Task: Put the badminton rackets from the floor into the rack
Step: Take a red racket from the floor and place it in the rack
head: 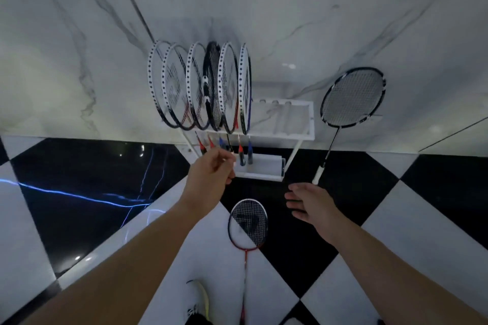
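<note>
A white rack [298,137] stands against a marbled wall [264,8] on a black-and-white checkered floor [343,285]. Six badminton rackets [200,87] stand side by side in the rack's left part, heads up and handles down in its lower tray; the rack's right part holds none. Just right of the rack, a black-framed racket [352,96] leans with its head against the wall and its white handle down toward the floor. In front of the rack, a red-framed racket [248,224] lies flat on the floor, head toward the rack, shaft running back toward the camera. The left hand [211,174] hovers in front of the rack's lower left part, near the stored handles, fingers loosely curled and gripping nothing. The right hand [313,206] is open, palm turned inward, fingers spread, in front of the rack's right end, just below the leaning racket's handle; whether it touches the handle cannot be told. A shoe [199,303] shows at the lower edge, left of the red racket's shaft.
</note>
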Tool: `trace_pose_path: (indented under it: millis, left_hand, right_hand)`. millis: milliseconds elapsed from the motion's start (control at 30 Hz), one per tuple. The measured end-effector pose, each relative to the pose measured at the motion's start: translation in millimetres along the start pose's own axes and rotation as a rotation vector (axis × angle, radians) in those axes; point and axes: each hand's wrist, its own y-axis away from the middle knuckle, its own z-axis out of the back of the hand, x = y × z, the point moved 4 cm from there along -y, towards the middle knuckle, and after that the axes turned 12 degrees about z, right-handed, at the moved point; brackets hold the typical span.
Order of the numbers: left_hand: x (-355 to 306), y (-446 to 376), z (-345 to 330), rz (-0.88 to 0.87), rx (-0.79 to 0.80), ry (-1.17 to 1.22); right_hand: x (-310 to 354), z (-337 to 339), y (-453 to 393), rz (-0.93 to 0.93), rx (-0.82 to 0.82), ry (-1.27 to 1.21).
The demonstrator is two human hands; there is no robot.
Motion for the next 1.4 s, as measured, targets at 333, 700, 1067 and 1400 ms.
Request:
trace_pose_path:
  millis: [333,700,1067,1400]
  left_hand:
    - [213.8,-71.7,-35.0,0.369,-0.058,-0.142]
    - [439.9,-201.5,-92.9,0.746,0.022,-0.161]
    - [526.1,-245.4,-134.7,0.642,0.044,-0.224]
    - [537.9,-241.6,-143.9,0.732,0.152,-0.122]
  right_hand:
    - [-174.5,-22.5,-61.2,-0.073,-0.095,-0.019]
    - [-355.3,-71.4,-211.6,-0.108,-0.049,0.131]
    - [-435.4,-115.9,-311.2,-0.068,-0.056,0.22]
    - [-440.1,-110.9,-316.8,-0.136,-0.03,0.229]
